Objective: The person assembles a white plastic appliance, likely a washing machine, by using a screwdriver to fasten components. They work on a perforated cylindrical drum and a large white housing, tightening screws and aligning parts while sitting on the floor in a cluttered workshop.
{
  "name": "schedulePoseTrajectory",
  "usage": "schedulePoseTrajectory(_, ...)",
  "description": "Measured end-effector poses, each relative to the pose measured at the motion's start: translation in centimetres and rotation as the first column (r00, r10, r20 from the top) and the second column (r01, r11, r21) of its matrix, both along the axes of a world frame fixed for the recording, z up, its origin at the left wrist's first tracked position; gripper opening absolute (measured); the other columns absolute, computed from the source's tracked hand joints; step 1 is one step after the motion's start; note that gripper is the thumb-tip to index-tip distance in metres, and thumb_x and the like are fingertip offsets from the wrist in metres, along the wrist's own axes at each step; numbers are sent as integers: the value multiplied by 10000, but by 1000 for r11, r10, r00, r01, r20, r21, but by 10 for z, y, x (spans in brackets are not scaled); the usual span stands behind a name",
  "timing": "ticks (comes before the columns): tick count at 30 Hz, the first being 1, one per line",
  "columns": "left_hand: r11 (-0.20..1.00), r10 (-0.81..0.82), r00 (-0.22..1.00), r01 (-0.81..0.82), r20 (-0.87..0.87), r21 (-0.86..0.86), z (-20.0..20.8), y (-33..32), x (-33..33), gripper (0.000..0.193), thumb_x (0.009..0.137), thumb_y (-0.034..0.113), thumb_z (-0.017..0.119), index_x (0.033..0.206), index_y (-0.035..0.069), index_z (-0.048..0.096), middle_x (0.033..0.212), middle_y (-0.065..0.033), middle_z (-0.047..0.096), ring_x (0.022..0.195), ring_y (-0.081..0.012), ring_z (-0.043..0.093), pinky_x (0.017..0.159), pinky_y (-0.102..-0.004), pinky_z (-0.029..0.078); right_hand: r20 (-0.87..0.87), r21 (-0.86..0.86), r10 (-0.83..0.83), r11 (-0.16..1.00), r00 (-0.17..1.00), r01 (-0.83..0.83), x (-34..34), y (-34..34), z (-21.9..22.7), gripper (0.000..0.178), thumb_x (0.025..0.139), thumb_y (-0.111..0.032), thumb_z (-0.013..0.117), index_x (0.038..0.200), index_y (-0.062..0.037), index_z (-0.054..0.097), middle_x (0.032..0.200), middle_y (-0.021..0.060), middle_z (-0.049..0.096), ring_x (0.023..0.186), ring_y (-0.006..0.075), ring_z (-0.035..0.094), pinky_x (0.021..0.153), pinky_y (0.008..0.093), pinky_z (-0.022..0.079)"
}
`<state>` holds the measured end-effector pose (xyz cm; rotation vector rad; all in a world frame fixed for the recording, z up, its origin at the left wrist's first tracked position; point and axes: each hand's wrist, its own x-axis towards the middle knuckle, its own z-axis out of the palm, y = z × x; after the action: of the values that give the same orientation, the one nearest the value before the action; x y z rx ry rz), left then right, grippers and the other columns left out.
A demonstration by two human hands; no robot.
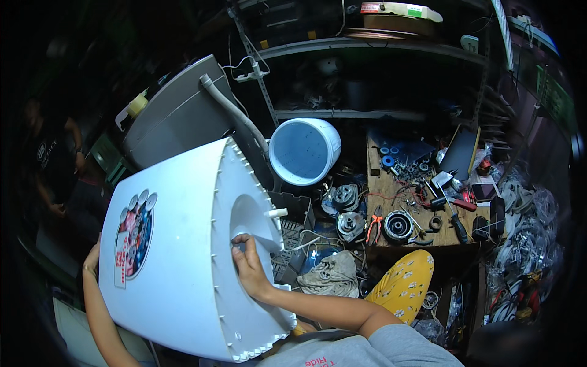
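A large white plastic washing machine housing [177,244] lies tilted on its side in front of me, with a colourful round sticker on its face. Small pegs line the rim of its open-looking end, where there is a rounded hollow and a short white pipe stub [278,213]. My left hand [93,258] holds the housing's far left side, its fingers partly hidden behind it. At the hollow, just below the stub, my right hand [249,266] has curled fingers and thumb close together. Whatever may be between them is too small to make out.
A white perforated tub [304,151] lies beyond the housing. Several motors [350,226] sit beside a wooden board [382,183] with orange-handled pliers [374,226], screwdrivers and small parts. A grey cloth [330,275] lies nearer. Wires and plastic bags crowd the right. Another person [58,153] stands at left.
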<state>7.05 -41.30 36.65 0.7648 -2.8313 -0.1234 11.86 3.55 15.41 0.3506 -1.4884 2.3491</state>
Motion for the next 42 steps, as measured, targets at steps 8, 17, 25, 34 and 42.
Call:
schedulePoseTrajectory(8, 982, 102, 994, -97, -24, 161, -39, -36, 67, 548, 967, 437, 452, 1263, -15, 542, 1266, -218, 554, 1172, -305, 514, 1008, -373, 378, 47, -49, 167, 985, 985, -164, 17, -37, 19, 264, 1004, -223, 455, 1178, -42, 375, 700, 27, 405, 596, 98, 368, 576, 272, 334)
schedulePoseTrajectory(17, 929, -268, 933, 317, -241, 193, -20, 47, -18, 537, 969, 420, 456, 1247, -30, 545, 1231, -220, 573, 1130, -302, 533, 983, -372, 391, 33, -178, 133, 976, 991, -125, 53, -42, 32, 350, 992, -214, 482, 1238, -22, 324, 1007, 110, 452, 714, 130, 424, 698, 276, 388)
schedulePoseTrajectory(25, 688, -592, 682, 705, -429, 173, 0, 196, -166, 528, 970, 405, 460, 1234, -44, 548, 1201, -222, 590, 1093, -300, 551, 961, -371, 403, 114, -161, -123, 977, 986, 140, 38, 19, -10, 365, 967, -204, 464, 1222, 12, 318, 1144, 125, 395, 922, 163, 414, 877, 295, 342)
schedulePoseTrajectory(34, 754, -609, 723, 655, -327, 43, -87, 226, -232, 612, 947, 507, 420, 1280, 5, 529, 1289, -189, 560, 1225, -343, 496, 1032, -413, 342, 127, -72, -356, 927, 926, 367, 5, 31, -96, 393, 910, -187, 457, 1209, 27, 318, 1129, 164, 410, 1127, 263, 404, 1011, 329, 279)
schedulePoseTrajectory(42, 888, -459, 876, 452, -145, -82, -115, 269, -225, 479, 950, 427, 462, 1273, 89, 563, 1331, -184, 481, 1212, -347, 456, 994, -446, 364, 113, 321, -158, 940, 981, 114, 14, 49, -111, 405, 952, -202, 508, 1254, -10, 319, 1159, 220, 483, 1066, 353, 516, 929, 377, 398)
